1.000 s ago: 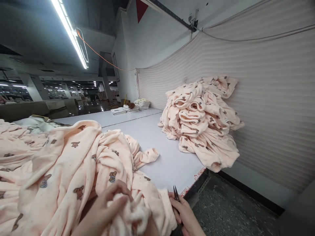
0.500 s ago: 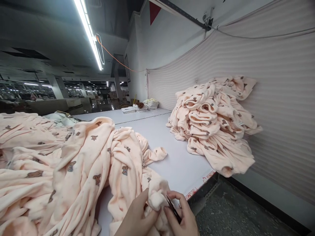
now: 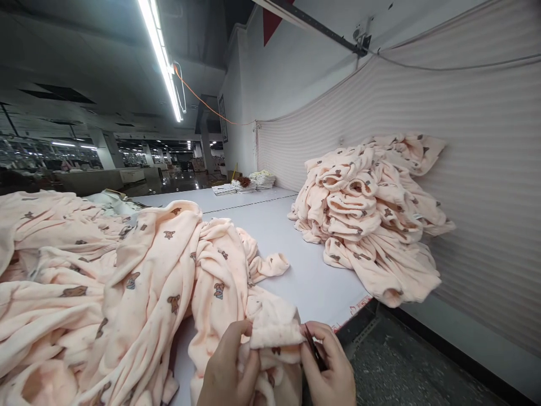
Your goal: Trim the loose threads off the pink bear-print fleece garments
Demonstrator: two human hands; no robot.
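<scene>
A pale pink fleece garment [image 3: 220, 259] with brown bear prints stretches from the heap on the left to the table's front edge. My left hand [image 3: 232, 363] pinches the left side of its hemmed end [image 3: 276, 334] between thumb and fingers. My right hand [image 3: 327, 366] holds dark, pointed thread snips [image 3: 314, 347] in its palm while its thumb and forefinger grip the right side of the same end. Between the hands the hem is spread flat, with a bunched, printed fold below it.
More fleece garments [image 3: 54, 282] lie heaped on the left of the white table [image 3: 270, 220]. Another pile [image 3: 359, 203] rises on the right by the striped curtain [image 3: 490, 169]. Stacked pale items [image 3: 262, 180] sit at the back. The dark floor [image 3: 393, 361] shows beyond the right edge.
My hands have moved apart, opening the bunched white end into a flat, stretched hem. The right hand with the snips has shifted slightly right. The whole view has moved a little.
</scene>
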